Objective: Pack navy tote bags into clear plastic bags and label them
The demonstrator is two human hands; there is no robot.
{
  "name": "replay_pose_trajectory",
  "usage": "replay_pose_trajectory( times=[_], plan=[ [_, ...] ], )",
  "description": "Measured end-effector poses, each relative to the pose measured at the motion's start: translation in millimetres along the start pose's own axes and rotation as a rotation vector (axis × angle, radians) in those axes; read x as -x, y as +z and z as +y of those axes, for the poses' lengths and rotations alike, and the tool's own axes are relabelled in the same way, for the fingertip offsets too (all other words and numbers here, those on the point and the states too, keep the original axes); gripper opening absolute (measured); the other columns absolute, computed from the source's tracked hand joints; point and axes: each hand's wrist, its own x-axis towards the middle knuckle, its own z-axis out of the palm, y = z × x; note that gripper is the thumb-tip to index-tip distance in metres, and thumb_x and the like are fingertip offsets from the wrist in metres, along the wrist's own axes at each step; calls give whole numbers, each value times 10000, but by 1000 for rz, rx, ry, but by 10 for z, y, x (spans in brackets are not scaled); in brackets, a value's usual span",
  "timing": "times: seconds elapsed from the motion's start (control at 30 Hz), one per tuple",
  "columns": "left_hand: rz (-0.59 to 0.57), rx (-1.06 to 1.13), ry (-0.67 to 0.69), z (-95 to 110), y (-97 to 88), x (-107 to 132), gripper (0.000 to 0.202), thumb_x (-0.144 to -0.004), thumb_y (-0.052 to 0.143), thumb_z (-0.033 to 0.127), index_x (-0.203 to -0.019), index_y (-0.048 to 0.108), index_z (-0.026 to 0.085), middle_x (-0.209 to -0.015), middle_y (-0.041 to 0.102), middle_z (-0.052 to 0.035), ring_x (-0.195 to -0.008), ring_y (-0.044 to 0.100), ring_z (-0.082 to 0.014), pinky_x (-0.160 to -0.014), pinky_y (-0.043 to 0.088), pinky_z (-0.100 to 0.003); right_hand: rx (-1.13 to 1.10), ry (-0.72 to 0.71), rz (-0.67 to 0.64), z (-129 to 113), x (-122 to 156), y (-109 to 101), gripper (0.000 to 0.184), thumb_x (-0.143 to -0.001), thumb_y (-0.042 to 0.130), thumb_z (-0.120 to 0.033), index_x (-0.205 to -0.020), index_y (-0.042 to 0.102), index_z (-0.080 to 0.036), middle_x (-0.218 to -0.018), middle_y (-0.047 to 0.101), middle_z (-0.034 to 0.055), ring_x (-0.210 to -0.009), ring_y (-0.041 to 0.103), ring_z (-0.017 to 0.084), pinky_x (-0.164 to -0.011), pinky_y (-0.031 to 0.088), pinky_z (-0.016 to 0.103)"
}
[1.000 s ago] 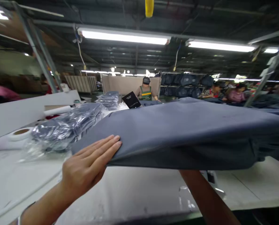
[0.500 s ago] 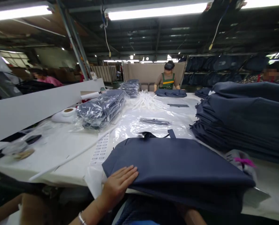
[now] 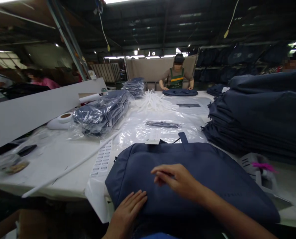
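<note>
A dark blue bag (image 3: 207, 166) lies on the table in front of me, with a short strap loop (image 3: 183, 137) standing at its far edge. My left hand (image 3: 131, 207) rests flat on the bag's near left part, fingers stretched out. Over the bag's middle is my right hand (image 3: 176, 179), its fingers curled together; I see nothing in them. Whether it touches the fabric I cannot tell. A white tag (image 3: 152, 137) shows at the bag's far edge. Faint lettering runs along the bag's right side.
Bags in clear plastic (image 3: 101, 113) are stacked at the left back. A tall pile of dark blue bags (image 3: 259, 113) stands right. White strips (image 3: 152, 102), a barcode label sheet (image 3: 102, 159) and a tape dispenser (image 3: 258, 169) lie about. A co-worker (image 3: 178, 74) stands across the table.
My right hand has come out from under the bag's near edge to above its middle. The bag lies flatter, and a white tag now shows. My left hand remains on it.
</note>
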Motion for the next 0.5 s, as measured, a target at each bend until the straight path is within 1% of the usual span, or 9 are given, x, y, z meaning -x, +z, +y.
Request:
replay_pose_trajectory(
  times=[0.07, 0.13, 0.2, 0.27, 0.33, 0.37, 0.4, 0.43, 0.5],
  plan=[
    [-14, 12, 29, -17, -74, -5, 813, -641, 463, 46, -1432, 492, 231, -1426, 566, -48, -1291, 563, -219, -1042, 515, -392, -17, -71, -73, 216, -435, 120, 303, -947, 545, -420, -993, 734, -188, -714, 713, 20, -581, 638, 142, -599, 515, 243],
    [-33, 56, 56, -47, -202, -25, 741, -681, 548, 122, -1409, 521, 251, -1406, 584, -55, -1256, 594, -248, -1027, 526, -399, 1, -62, -128, 523, -704, 300, 297, -953, 524, -386, -925, 723, -168, -606, 665, -2, -488, 575, 121, -537, 470, 226],
    [-50, 136, 25, -98, -389, -106, 572, -761, 633, 230, -1328, 595, 301, -1311, 664, -34, -1153, 668, -234, -986, 558, -346, 122, -94, -131, 854, -794, 478, 288, -949, 523, -364, -877, 721, -169, -604, 667, 1, -514, 591, 124, -578, 465, 227],
    [-25, 213, -98, -180, -591, -299, 371, -859, 621, 290, -1226, 657, 323, -1188, 734, -9, -1032, 722, -189, -925, 584, -269, 232, -169, -101, 1117, -769, 600, 254, -931, 554, -359, -870, 726, -183, -680, 704, 14, -599, 633, 133, -634, 461, 227],
    [62, 252, -228, -296, -736, -624, 270, -938, 535, 262, -1159, 686, 293, -1106, 762, -7, -973, 735, -161, -882, 593, -237, 234, -220, -84, 1258, -717, 646, 243, -929, 557, -360, -881, 726, -191, -720, 718, 13, -631, 641, 132, -644, 454, 221],
    [99, 262, -242, -368, -768, -830, 268, -956, 499, 238, -1138, 694, 267, -1094, 763, -15, -982, 731, -162, -888, 591, -250, 200, -225, -88, 1283, -699, 643, 252, -937, 544, -360, -883, 723, -190, -712, 714, 9, -621, 635, 128, -637, 453, 217],
    [114, 277, -222, -450, -768, -1054, 288, -964, 469, 209, -1145, 691, 243, -1104, 759, -24, -1012, 721, -165, -915, 582, -272, 159, -223, -102, 1286, -691, 629, 263, -945, 532, -360, -881, 720, -188, -696, 708, 4, -609, 630, 124, -634, 455, 215],
    [89, 297, -160, -542, -738, -1290, 325, -964, 439, 168, -1170, 682, 227, -1140, 746, -32, -1054, 704, -164, -954, 564, -292, 120, -219, -121, 1275, -691, 609, 269, -949, 528, -362, -879, 718, -185, -691, 705, 2, -604, 628, 123, -639, 461, 216],
    [0, 318, -32, -749, -616, -1759, 399, -941, 423, 105, -1250, 649, 216, -1316, 665, -50, -1212, 623, -172, -1068, 487, -328, 54, -210, -151, 1237, -710, 562, 272, -948, 532, -366, -871, 718, -183, -691, 704, 2, -608, 632, 125, -650, 475, 219]
  ],
)
